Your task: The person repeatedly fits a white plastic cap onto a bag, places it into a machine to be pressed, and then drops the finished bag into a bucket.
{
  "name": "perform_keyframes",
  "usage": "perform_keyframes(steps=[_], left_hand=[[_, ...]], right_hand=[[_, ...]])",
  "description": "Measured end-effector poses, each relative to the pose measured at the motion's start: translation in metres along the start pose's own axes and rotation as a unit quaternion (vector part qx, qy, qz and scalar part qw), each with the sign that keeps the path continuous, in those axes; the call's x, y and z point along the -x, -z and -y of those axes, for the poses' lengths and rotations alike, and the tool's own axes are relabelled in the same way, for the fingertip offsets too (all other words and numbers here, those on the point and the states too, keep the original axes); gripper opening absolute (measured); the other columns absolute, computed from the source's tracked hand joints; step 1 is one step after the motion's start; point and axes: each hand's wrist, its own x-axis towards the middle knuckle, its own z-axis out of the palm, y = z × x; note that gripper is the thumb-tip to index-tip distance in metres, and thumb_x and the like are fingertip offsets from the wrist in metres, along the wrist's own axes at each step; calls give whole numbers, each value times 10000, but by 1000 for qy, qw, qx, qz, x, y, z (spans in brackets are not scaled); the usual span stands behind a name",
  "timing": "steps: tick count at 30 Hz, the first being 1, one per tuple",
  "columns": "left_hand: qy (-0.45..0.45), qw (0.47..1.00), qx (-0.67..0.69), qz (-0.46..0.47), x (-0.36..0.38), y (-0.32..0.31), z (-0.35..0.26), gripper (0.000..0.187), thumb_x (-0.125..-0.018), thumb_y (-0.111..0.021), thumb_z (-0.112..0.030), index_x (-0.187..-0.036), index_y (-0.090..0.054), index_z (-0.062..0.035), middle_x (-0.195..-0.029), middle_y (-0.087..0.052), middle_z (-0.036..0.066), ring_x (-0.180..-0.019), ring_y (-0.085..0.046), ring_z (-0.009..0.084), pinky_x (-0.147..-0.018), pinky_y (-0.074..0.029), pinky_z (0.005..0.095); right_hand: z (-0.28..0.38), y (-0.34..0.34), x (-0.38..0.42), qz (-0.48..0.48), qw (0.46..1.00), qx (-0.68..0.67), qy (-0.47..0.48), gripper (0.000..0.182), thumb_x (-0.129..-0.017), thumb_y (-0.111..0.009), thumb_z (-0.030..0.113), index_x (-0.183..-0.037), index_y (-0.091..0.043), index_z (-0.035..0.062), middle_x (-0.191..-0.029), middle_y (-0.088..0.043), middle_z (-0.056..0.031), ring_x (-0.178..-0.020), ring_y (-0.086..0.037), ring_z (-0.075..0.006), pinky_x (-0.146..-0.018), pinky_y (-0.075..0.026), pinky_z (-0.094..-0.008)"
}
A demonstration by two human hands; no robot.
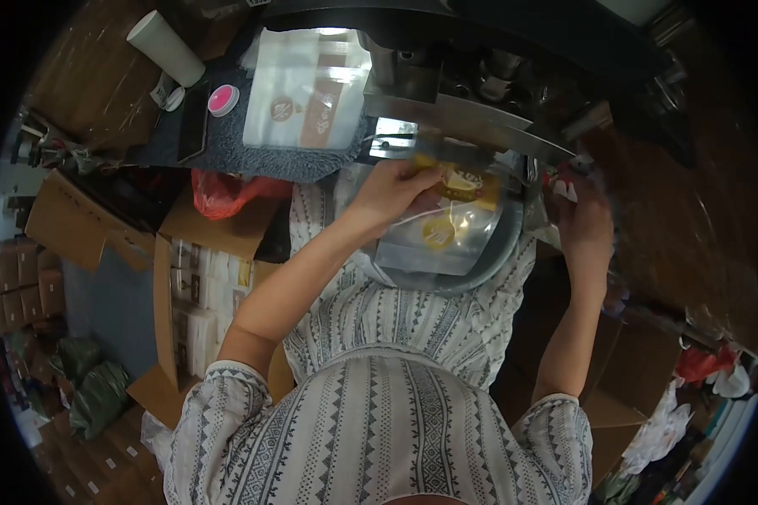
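Observation:
My left hand pinches the upper left of a clear plastic bag with yellow printing. The bag hangs over a grey basin on my lap, its top edge close under the metal parts of a machine. Off to the right, my right hand has its fingers curled together beside small red and white pieces; what it holds, I cannot tell. Flat on the blue towel lies a stack of similar clear bags with brown printing.
A white cup, a round pink-topped container and a dark phone-like slab are at the upper left. Below them stand a red plastic bag and an open carton of packed goods. A brown wrapped surface lies at right.

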Motion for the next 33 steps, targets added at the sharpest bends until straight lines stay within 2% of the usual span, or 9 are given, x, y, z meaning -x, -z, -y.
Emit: perform_keyframes(steps=[3,5,6,8,9,14,23,28,33], left_hand=[[-27,999,-17,-5,2,13,0,353,-883,-667,-238,-1063,-607,60,-891,-666,141,-765,-667,198,-670,-533,315],[-376,826,-335,-251,1,48,-11,354,-887,-648,-207,-1133,-572,36,-1006,-640,163,-873,-652,272,-719,-533,348],[-374,827,-336,-251,0,66,-5,354,-887,-648,-207,-1133,-572,36,-1006,-640,163,-873,-652,272,-719,-533,348],[-425,430,-718,-346,-6,99,11,345,-876,-634,-149,-1179,-549,-7,-1055,-610,181,-928,-617,344,-730,-513,388],[-427,427,-717,-348,1,103,9,345,-876,-634,-149,-1179,-549,-7,-1055,-610,181,-928,-617,344,-730,-513,388],[-312,704,-562,-302,58,113,13,229,-798,-647,-56,-1026,-641,-61,-897,-615,125,-784,-611,320,-657,-480,379],[-424,719,-521,-177,88,46,-8,85,-803,-665,-69,-882,-661,-39,-768,-598,100,-659,-603,300,-578,-468,368],[-329,821,-465,-35,58,25,8,121,-840,-664,-138,-868,-666,-20,-786,-632,126,-659,-620,294,-595,-483,357],[-12,989,-148,22,11,7,-13,256,-927,-620,-185,-971,-656,65,-853,-660,69,-792,-629,89,-616,-505,237]], right_hand=[[-25,-18,-12,-69,982,77,161,258,-800,-632,42,-1057,-619,24,-917,-674,-175,-814,-659,-349,-712,-511,-396],[-19,-15,-11,62,997,43,-1,242,-752,-643,16,-990,-609,36,-954,-653,-185,-866,-627,-390,-757,-496,-456],[-15,-13,-9,65,997,42,-2,242,-752,-643,16,-990,-609,36,-954,-653,-185,-866,-627,-390,-757,-496,-456],[-5,-3,-9,79,996,5,-43,225,-765,-638,27,-988,-604,39,-966,-650,-194,-860,-628,-401,-740,-498,-467],[-5,1,-9,75,996,4,-41,225,-765,-638,27,-988,-604,39,-966,-650,-194,-860,-628,-401,-740,-498,-467],[28,27,5,61,984,-145,-83,238,-756,-702,49,-975,-611,34,-920,-648,-142,-729,-640,-341,-660,-522,-374],[116,-11,2,57,916,-251,306,234,-777,-676,28,-1005,-624,36,-902,-631,-102,-800,-632,-306,-685,-523,-365],[91,-15,-2,119,925,-318,168,294,-768,-719,44,-1052,-642,31,-955,-661,-96,-843,-648,-246,-739,-513,-333],[54,10,5,45,979,-174,98,324,-798,-711,103,-1107,-627,55,-910,-668,-113,-813,-654,-244,-727,-510,-332]])
